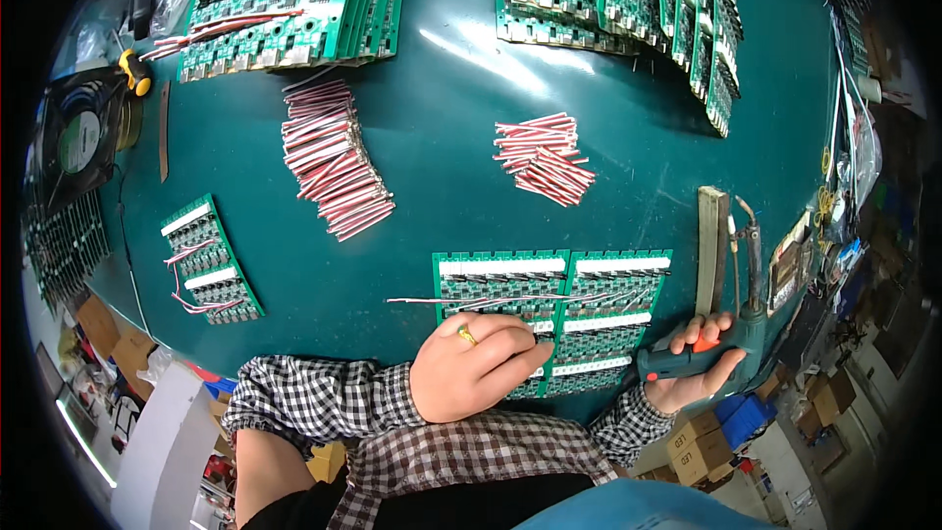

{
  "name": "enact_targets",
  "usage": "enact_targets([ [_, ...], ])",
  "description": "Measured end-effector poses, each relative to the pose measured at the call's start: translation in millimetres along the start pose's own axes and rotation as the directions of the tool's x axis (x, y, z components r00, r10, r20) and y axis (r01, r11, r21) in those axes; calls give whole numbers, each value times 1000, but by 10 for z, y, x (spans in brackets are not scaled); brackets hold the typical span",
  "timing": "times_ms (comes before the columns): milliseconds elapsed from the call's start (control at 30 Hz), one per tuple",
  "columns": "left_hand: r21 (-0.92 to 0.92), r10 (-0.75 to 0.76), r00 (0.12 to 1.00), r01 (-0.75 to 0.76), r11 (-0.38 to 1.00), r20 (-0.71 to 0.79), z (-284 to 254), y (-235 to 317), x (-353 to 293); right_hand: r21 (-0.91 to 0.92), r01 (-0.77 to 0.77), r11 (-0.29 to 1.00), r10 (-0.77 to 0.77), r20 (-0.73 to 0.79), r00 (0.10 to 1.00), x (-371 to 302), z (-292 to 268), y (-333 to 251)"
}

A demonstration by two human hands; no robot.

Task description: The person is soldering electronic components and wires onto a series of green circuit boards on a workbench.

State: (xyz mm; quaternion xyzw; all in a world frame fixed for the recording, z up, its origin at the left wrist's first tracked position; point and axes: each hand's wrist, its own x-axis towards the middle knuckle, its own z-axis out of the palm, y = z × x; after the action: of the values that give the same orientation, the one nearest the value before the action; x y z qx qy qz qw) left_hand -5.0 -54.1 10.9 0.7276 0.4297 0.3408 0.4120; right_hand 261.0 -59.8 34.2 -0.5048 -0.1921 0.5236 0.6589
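My left hand [478, 365], a ring on one finger, rests over the lower left of a green circuit board panel [610, 299] with white connector rows. Its fingers are curled and pressed together; whatever they pinch is hidden beneath them. Thin red and white wires [422, 300] lie across the panel and stick out past its left edge. My right hand [699, 365] grips a dark green soldering gun [752, 339] with an orange trigger, to the right of the panel. The gun's metal tube and bent tip point up and away, apart from the board.
Two piles of short red and white wires [339, 159] [545, 159] lie mid-table. Behind them stand stacked circuit boards [265, 34] [628, 0]. A smaller board [212, 260] with wires lies left, near a black fan [80, 137]. A narrow bar [710, 245] lies beside the gun.
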Motion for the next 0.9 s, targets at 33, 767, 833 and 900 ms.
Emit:
enact_targets([
  [33,2,-4,1000,4,1000,-3,4,-9,13,0,-4,1000,4,3,1000,29,2,10],
  [767,363,346,938,-318,876,-14,78,-42,126,142,35,989,-59,166,984,214,-7,78],
  [833,400,395,918,-375,836,36,58,1,221,122,111,986,-123,103,987,104,-78,29],
  [900,489,357,933,-329,808,38,-10,73,305,125,159,979,-171,89,981,7,-150,11],
])
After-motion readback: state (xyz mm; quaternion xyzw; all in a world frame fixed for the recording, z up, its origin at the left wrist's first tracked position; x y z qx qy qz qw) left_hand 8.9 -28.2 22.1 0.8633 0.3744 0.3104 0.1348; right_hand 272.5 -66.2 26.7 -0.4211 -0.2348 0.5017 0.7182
